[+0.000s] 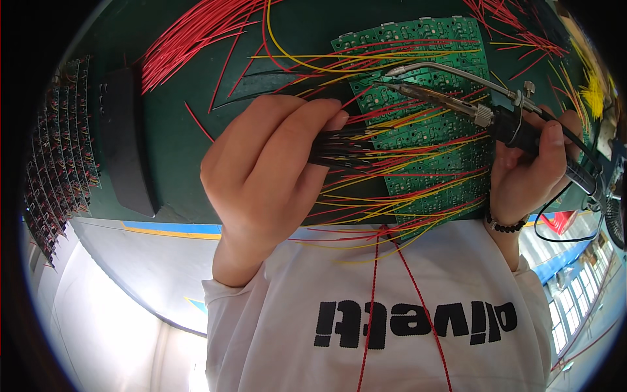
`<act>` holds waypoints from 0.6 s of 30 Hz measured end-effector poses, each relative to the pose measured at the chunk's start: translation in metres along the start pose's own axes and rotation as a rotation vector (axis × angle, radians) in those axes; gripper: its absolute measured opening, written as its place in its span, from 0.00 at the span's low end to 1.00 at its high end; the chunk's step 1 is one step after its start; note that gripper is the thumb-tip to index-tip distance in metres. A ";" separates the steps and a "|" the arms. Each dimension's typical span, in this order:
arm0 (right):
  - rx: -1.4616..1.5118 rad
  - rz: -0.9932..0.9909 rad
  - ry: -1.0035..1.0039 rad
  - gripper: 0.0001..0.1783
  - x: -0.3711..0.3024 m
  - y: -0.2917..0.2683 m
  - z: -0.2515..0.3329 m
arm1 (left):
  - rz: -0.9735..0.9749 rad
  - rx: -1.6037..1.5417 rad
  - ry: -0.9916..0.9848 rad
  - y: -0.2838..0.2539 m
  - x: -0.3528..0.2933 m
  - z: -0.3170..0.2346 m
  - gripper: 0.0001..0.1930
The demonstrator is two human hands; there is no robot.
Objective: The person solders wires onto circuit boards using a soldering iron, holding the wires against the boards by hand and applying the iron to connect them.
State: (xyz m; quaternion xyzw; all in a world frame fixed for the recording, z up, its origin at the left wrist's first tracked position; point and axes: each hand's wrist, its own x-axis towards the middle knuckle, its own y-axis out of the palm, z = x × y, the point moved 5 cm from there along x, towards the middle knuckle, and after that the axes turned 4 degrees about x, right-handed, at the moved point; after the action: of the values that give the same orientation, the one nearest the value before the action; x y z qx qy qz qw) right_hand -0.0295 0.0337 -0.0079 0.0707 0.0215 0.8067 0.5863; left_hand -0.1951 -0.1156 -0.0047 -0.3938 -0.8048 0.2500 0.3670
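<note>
My right hand (532,166) grips a soldering iron (516,130) by its dark handle. A curved metal solder feed tube (450,67) is clamped to the iron, and both tips meet above the green circuit board panel (434,85). My left hand (268,163) is closed, with thumb and forefinger pinching a red wire (356,99) whose end reaches toward the iron's tip. Black wires (339,151) stick out from under its fingers; whether they are gripped too, I cannot tell. Rows of red and yellow wires (424,173) lie across the panel.
Loose red wires (189,42) are heaped at the far left of the dark green table (176,163), with more red wires (516,29) at the far right. A black block (124,144) stands left, beside stacked boards (62,150). A cable (562,240) hangs at right.
</note>
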 end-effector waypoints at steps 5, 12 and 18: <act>-0.092 -0.065 -0.001 0.11 0.000 -0.004 0.003 | -0.006 -0.004 -0.008 0.001 0.000 -0.001 0.09; -0.107 -0.035 0.006 0.11 0.001 -0.007 0.002 | -0.015 0.003 -0.001 0.002 0.000 -0.002 0.09; -0.250 -0.077 0.007 0.12 0.002 -0.002 0.003 | -0.012 -0.005 -0.004 0.002 0.001 -0.002 0.09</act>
State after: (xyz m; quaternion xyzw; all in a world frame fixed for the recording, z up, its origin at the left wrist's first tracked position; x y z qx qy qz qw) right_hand -0.0276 0.0358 -0.0053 -0.0064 -0.0746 0.7803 0.6210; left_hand -0.1931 -0.1135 -0.0046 -0.3894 -0.8085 0.2466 0.3658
